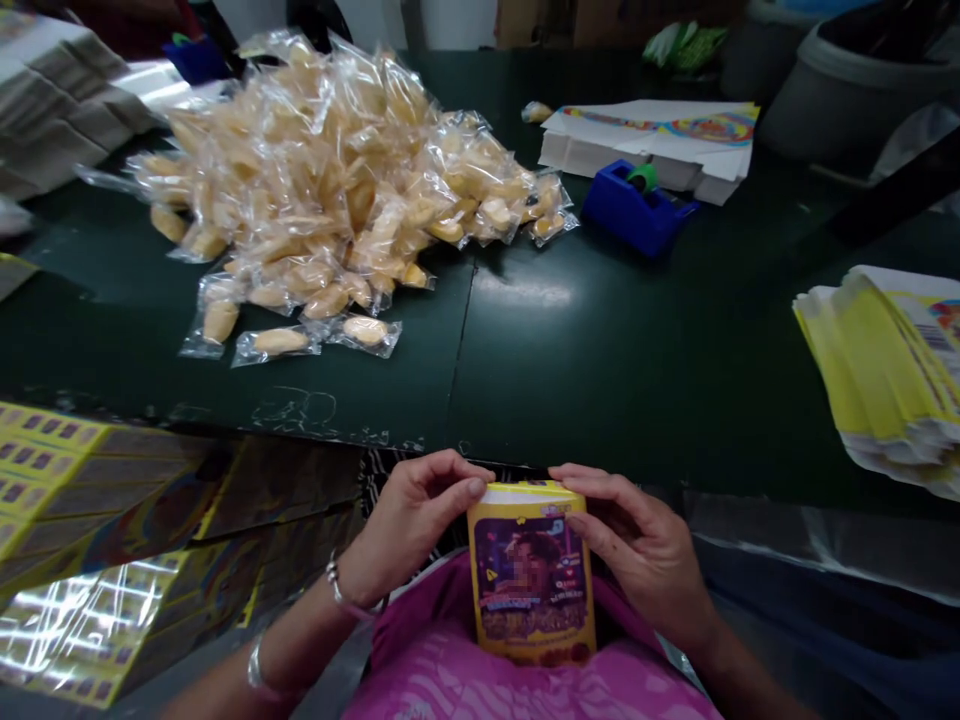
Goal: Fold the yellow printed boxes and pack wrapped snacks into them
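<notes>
A yellow box (532,580) with a purple printed picture stands upright at my lap, below the table's front edge. At its upper left corner, the thumb and fingers of my left hand (416,510) pinch the top edge. My right hand (645,545) holds the upper right corner, thumb on the front face and fingers along the top. A yellow flap shows at the box's top between the hands. Beyond, wrapped yellowish pieces (330,190) lie heaped on the dark green table (570,370).
A blue tape dispenser (637,208) sits before a stack of flat cartons (652,140). Yellow folded cartons (885,370) lie at the right edge. Yellow printed boxes (82,560) fill the lower left. Grey bins (855,90) stand at the back right.
</notes>
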A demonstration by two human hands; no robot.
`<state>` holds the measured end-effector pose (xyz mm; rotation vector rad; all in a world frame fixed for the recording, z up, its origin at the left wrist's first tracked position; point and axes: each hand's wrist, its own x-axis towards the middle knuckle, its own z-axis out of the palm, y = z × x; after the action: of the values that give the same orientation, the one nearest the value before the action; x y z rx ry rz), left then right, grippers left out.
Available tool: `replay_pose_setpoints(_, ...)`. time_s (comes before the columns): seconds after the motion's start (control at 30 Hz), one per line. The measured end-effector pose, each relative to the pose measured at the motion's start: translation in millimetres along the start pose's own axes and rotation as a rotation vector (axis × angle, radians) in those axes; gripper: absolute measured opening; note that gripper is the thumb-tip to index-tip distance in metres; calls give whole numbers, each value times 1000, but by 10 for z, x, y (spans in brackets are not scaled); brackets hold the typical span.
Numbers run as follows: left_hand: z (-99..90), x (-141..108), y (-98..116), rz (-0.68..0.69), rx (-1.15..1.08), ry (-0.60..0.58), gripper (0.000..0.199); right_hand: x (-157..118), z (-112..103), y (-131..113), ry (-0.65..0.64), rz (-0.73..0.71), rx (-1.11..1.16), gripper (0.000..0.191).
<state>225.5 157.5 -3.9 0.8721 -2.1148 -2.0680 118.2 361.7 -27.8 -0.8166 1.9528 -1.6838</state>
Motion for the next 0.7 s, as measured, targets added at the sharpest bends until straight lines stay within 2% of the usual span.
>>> replay_pose_setpoints(0.2, 151, -207, -191, 199, 310, 130, 21, -12, 5, 26, 11, 31, -15, 13)
replay_pose_setpoints(0.33, 179, -389, -338, 319, 361, 183, 24, -68, 31, 32, 9, 46, -14, 13)
replay_pose_setpoints(0.47, 122, -359, -272, 179, 156, 108, 14, -59, 53, -11, 41, 26, 70, 5)
replay_pose_setpoints(0.6, 101, -271, -173, 132, 36, 68, 22, 3, 37, -58, 23, 3, 88, 7)
replay_pose_setpoints(0.7, 116, -299, -233, 50, 40, 74, 29, -25, 53, -64, 24, -20, 52, 10)
